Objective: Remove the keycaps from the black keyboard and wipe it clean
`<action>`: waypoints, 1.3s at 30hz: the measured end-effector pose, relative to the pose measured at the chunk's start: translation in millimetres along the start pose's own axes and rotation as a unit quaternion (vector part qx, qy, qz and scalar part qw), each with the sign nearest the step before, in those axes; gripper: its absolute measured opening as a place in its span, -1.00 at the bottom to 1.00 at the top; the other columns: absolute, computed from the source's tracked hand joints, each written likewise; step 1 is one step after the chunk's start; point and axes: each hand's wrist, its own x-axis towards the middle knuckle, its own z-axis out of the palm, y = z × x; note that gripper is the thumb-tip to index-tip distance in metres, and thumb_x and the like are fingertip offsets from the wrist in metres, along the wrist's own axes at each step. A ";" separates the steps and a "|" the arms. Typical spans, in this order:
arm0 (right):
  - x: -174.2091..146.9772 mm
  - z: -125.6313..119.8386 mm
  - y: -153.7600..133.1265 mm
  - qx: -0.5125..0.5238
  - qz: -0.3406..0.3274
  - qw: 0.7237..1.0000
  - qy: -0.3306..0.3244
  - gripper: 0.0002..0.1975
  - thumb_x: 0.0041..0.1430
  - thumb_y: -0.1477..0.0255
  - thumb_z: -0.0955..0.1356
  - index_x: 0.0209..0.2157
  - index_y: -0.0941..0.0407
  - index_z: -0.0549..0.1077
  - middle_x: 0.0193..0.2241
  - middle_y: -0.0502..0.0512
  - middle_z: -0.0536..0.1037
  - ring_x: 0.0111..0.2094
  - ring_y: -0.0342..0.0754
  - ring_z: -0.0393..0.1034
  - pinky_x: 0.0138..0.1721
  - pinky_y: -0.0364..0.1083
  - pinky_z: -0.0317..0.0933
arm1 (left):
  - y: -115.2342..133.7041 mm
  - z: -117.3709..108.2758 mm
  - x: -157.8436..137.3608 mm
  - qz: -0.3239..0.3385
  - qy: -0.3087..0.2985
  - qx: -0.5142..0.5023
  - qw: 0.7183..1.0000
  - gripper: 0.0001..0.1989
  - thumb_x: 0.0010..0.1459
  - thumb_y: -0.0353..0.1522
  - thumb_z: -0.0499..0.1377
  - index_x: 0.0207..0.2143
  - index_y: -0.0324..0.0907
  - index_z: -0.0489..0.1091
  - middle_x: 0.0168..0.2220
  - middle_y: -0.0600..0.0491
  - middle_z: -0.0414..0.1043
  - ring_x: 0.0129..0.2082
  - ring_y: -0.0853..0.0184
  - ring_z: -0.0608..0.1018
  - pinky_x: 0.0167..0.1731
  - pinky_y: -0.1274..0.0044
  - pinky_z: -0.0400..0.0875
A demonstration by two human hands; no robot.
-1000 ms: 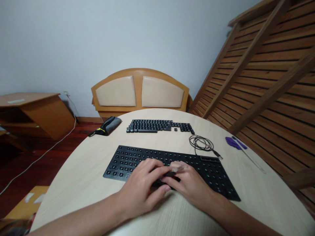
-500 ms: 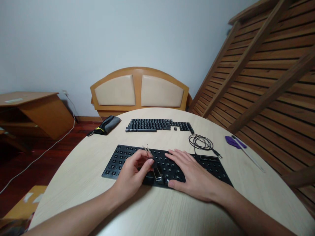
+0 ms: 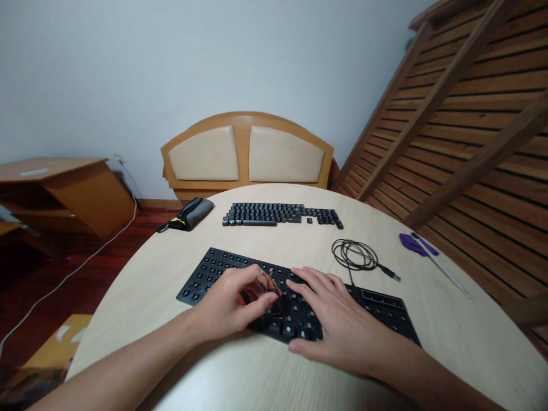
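Note:
A black keyboard (image 3: pixel 206 274) lies at a slant on the table, most of its switches bare. Several keycaps (image 3: pixel 289 331) are still seated along its near edge. My left hand (image 3: pixel 229 299) is closed over the middle of the board, pinching a wire keycap puller (image 3: pixel 276 314). Most of that tool is hidden by my fingers, and I cannot tell whether it grips a key. Flat on the keyboard's right part rests my right hand (image 3: pixel 334 311), its fingers spread.
Removed keycaps (image 3: pixel 263 214) stand in keyboard order farther back on the round table (image 3: pixel 145 319). A coiled USB cable (image 3: pixel 355 255) sits behind the keyboard. A dark pouch (image 3: pixel 192 214) lies back left, a purple cloth (image 3: pixel 411 244) and thin brush-like stick (image 3: pixel 443 271) at right.
My left hand has shifted slightly right and turned, so the puller's wires now show less. The keyboard appears slightly more slanted, and the view has moved a little. My right hand still rests on the board.

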 end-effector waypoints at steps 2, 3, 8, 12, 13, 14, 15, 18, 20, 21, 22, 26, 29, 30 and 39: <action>0.5 -0.6 -3.4 0.003 -0.022 1.000 -0.001 -0.22 -0.01 0.10 0.48 0.22 0.11 0.35 0.32 0.25 0.20 0.33 0.30 -0.02 0.30 0.29 -0.06 | -0.6 -4.7 1.8 -0.030 -0.028 -0.031 0.999 -0.89 0.26 -0.33 0.18 -0.32 -0.19 0.38 -0.39 0.02 0.54 -0.44 0.35 0.59 -0.45 0.56 0.50; 0.6 -0.4 -5.6 0.007 -0.032 0.999 0.000 -0.29 0.01 0.14 0.48 0.18 0.09 0.39 0.31 0.23 0.22 0.33 0.28 -0.01 0.30 0.28 -0.05 | -1.2 -7.2 2.4 -0.040 -0.036 -0.041 0.998 -0.88 0.26 -0.33 0.18 -0.30 -0.20 0.38 -0.38 0.01 0.54 -0.44 0.36 0.59 -0.46 0.57 0.50; 0.3 9.5 -18.7 0.043 -0.063 0.996 0.040 -0.66 0.12 0.38 0.43 -0.03 0.07 0.53 0.15 0.19 0.44 0.25 0.18 0.19 0.27 0.20 0.09 | -2.3 -19.1 2.1 -0.012 -0.068 -0.007 0.998 -0.91 0.21 -0.36 0.20 -0.32 -0.20 0.40 -0.44 0.07 0.50 -0.51 0.41 0.53 -0.51 0.60 0.43; 1.6 20.9 -23.6 0.078 -0.058 0.992 0.074 -0.74 0.13 0.42 0.43 -0.11 0.09 0.54 -0.02 0.18 0.56 0.09 0.13 0.37 0.18 0.13 0.24 | 2.0 -26.1 2.7 0.022 -0.098 0.023 0.995 -0.95 0.17 -0.38 0.20 -0.34 -0.18 0.40 -0.46 0.09 0.48 -0.50 0.41 0.50 -0.51 0.61 0.39; 2.0 23.0 -24.0 0.082 -0.055 0.992 0.080 -0.75 0.12 0.42 0.43 -0.12 0.09 0.54 -0.04 0.18 0.57 0.07 0.13 0.39 0.15 0.12 0.26 | 3.1 -27.1 3.5 0.029 -0.106 0.029 0.993 -0.96 0.18 -0.39 0.20 -0.33 -0.18 0.42 -0.44 0.08 0.50 -0.49 0.40 0.50 -0.48 0.60 0.40; 2.4 24.7 -24.5 0.082 -0.053 0.992 0.086 -0.76 0.12 0.42 0.43 -0.14 0.09 0.54 -0.05 0.18 0.57 0.05 0.13 0.39 0.13 0.12 0.28 | 4.0 -27.8 4.3 0.035 -0.113 0.034 0.992 -0.95 0.19 -0.39 0.19 -0.31 -0.18 0.44 -0.42 0.07 0.51 -0.47 0.40 0.51 -0.46 0.59 0.41; 2.7 26.0 -25.1 0.080 -0.051 0.991 0.090 -0.76 0.11 0.43 0.44 -0.14 0.10 0.54 -0.06 0.18 0.57 0.05 0.14 0.39 0.12 0.12 0.29 | 4.4 -28.0 5.2 0.041 -0.119 0.037 0.991 -0.93 0.20 -0.39 0.18 -0.29 -0.18 0.46 -0.42 0.06 0.51 -0.46 0.39 0.51 -0.44 0.58 0.41; 3.1 28.5 -27.6 0.072 -0.044 0.991 0.101 -0.76 0.10 0.46 0.44 -0.14 0.12 0.53 -0.09 0.19 0.57 0.03 0.15 0.39 0.10 0.13 0.30 | 3.8 -25.9 6.8 0.053 -0.121 0.054 0.990 -0.87 0.24 -0.41 0.12 -0.26 -0.18 0.48 -0.41 0.04 0.52 -0.44 0.36 0.52 -0.42 0.56 0.42; 3.3 30.0 -29.4 0.070 -0.042 0.991 0.104 -0.74 0.10 0.48 0.44 -0.13 0.13 0.52 -0.10 0.19 0.57 0.02 0.15 0.39 0.09 0.14 0.31 | 2.6 -23.0 6.2 0.058 -0.114 0.075 0.989 -0.85 0.23 -0.43 0.09 -0.26 -0.19 0.47 -0.40 0.03 0.51 -0.45 0.36 0.53 -0.43 0.55 0.42; 3.3 30.8 -30.1 0.069 -0.041 0.991 0.107 -0.73 0.10 0.48 0.44 -0.12 0.13 0.52 -0.11 0.18 0.57 0.02 0.15 0.38 0.09 0.15 0.31 | 2.1 -21.5 5.5 0.060 -0.111 0.085 0.988 -0.84 0.22 -0.44 0.07 -0.25 -0.20 0.46 -0.40 0.03 0.51 -0.46 0.36 0.53 -0.44 0.55 0.42; 3.3 31.7 -30.6 0.069 -0.040 0.991 0.109 -0.73 0.10 0.49 0.44 -0.12 0.13 0.52 -0.11 0.17 0.57 0.02 0.15 0.38 0.09 0.15 0.31 | 1.7 -20.0 4.6 0.061 -0.111 0.092 0.988 -0.84 0.21 -0.44 0.06 -0.24 -0.20 0.44 -0.41 0.03 0.50 -0.49 0.37 0.52 -0.46 0.56 0.42; 3.7 35.1 -31.6 0.070 -0.040 0.990 0.119 -0.77 0.09 0.49 0.44 -0.15 0.12 0.53 -0.12 0.17 0.56 0.02 0.16 0.37 0.11 0.17 0.29 | 0.6 -14.6 1.8 0.062 -0.131 0.105 0.984 -0.82 0.24 -0.43 0.01 -0.22 -0.20 0.40 -0.51 0.10 0.45 -0.60 0.40 0.46 -0.55 0.58 0.36; 4.8 36.5 -32.6 0.083 -0.049 0.987 0.126 -0.82 0.09 0.53 0.43 -0.21 0.14 0.52 -0.16 0.18 0.56 0.00 0.13 0.38 0.10 0.13 0.30 | -2.0 -11.5 2.0 0.062 -0.132 0.118 0.982 -0.82 0.28 -0.39 -0.01 -0.28 -0.19 0.38 -0.48 0.08 0.46 -0.58 0.39 0.46 -0.52 0.56 0.34; 5.3 36.8 -33.0 0.088 -0.051 0.987 0.127 -0.83 0.09 0.55 0.42 -0.23 0.15 0.51 -0.18 0.18 0.56 -0.01 0.13 0.39 0.07 0.11 0.32 | -3.4 -10.4 2.4 0.062 -0.132 0.124 0.981 -0.80 0.29 -0.38 -0.02 -0.32 -0.19 0.38 -0.45 0.06 0.48 -0.55 0.38 0.48 -0.49 0.55 0.35; 8.3 39.8 -33.8 0.108 -0.069 0.977 0.173 -0.84 0.01 0.63 0.42 -0.34 0.16 0.48 -0.27 0.15 0.58 -0.11 0.07 0.44 -0.08 0.01 0.39 | -19.2 12.5 1.9 -0.018 -0.087 0.279 0.956 -0.53 0.41 -0.28 -0.15 -0.51 -0.18 0.35 -0.61 0.07 0.38 -0.61 0.35 0.43 -0.53 0.53 0.18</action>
